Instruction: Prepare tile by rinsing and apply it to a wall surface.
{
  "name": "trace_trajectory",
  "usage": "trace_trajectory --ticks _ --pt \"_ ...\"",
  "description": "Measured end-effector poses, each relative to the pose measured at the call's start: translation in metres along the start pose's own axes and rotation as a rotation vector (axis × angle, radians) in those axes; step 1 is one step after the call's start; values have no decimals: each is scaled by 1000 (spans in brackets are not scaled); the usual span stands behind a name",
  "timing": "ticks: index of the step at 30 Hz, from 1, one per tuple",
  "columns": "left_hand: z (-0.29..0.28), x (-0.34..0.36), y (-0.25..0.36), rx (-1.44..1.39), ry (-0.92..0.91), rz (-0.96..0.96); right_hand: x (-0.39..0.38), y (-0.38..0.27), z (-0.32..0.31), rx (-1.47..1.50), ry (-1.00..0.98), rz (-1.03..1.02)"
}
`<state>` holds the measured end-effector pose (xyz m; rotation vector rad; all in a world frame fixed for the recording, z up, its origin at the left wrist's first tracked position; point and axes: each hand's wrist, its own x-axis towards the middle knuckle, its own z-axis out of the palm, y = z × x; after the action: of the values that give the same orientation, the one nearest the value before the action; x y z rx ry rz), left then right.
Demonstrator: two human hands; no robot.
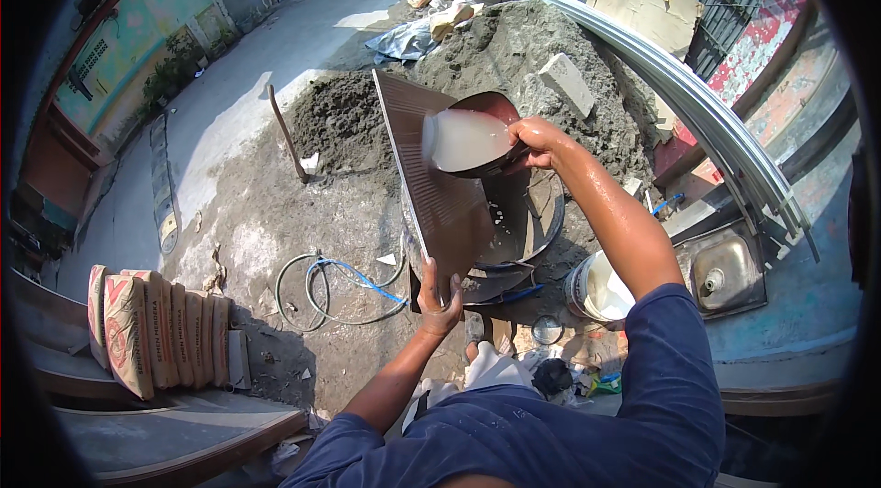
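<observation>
In front of me a large brown tile (pixel 450 213) with a ribbed face stands tilted over a round black tub (pixel 551 222). My left hand (pixel 439 300) grips its lower near corner, fingers on one side and thumb on the other. With my right hand (pixel 537 141) I hold a dark dipper (pixel 496 105) by its rim, tipped towards the tile. Cloudy whitish water (pixel 463 141) spills from it against the ribbed face. The tub's inside is partly hidden by the tile.
A white bucket (pixel 601 286) stands right of the tub, near a steel sink (pixel 725 268). Hoses (pixel 344 291) coil on the ground at left. Stacked cement sacks (pixel 161 332) lie further left. Beyond are a sand pile (pixel 477 48), a block (pixel 567 84) and long metal profiles (pixel 642 52).
</observation>
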<state>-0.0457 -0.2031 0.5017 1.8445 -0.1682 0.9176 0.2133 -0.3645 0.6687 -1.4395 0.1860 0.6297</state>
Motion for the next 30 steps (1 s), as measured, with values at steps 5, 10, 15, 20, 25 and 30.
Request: trace_trajectory --ticks 5,10,15,20,25,30 --pt "-25 15 3 -66 -116 -163 3 -15 16 -156 110 15" --pt "-41 15 -2 -84 -214 -255 -27 -28 61 -342 148 0" --pt "-51 27 11 -326 -258 -380 -18 -25 70 -480 184 47" --pt "-23 85 2 -611 -200 -343 5 -32 34 -452 167 24" --pt "-2 149 -31 -866 97 -389 -23 -38 82 -351 44 3" --pt "30 161 -20 -883 -8 -599 -15 -12 28 -60 14 42"
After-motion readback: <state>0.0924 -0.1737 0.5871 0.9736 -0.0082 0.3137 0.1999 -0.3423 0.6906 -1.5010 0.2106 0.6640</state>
